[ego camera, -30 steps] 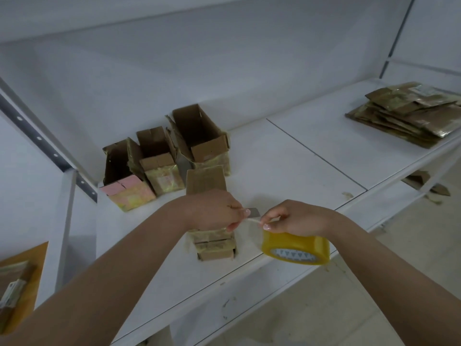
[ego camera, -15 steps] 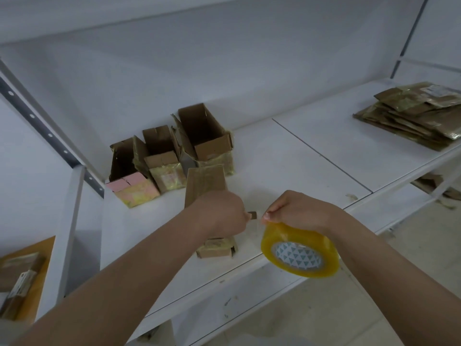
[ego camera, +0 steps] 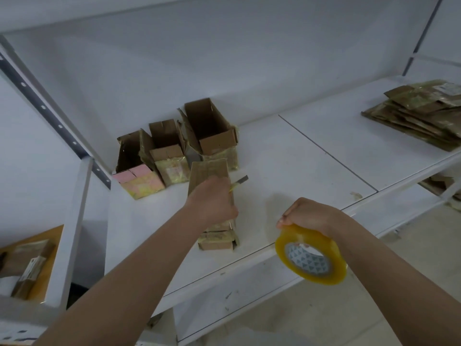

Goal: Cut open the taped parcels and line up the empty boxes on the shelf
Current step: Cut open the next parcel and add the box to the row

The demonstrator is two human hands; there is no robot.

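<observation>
Head view: our left hand (ego camera: 212,199) is clamped round a small cutter (ego camera: 239,182), blade poking out over the taped parcel (ego camera: 216,236) lying on the shelf (ego camera: 287,158). Our right hand (ego camera: 308,216) grips a yellow tape roll (ego camera: 311,255) off the shelf's front edge, and three opened boxes (ego camera: 174,151) sit lined up just behind the parcel.

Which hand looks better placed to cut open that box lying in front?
Probably the left hand: it grips the small knife and sits right over the closed box. The right hand holds the yellow tape roll, off the shelf's front edge.
</observation>
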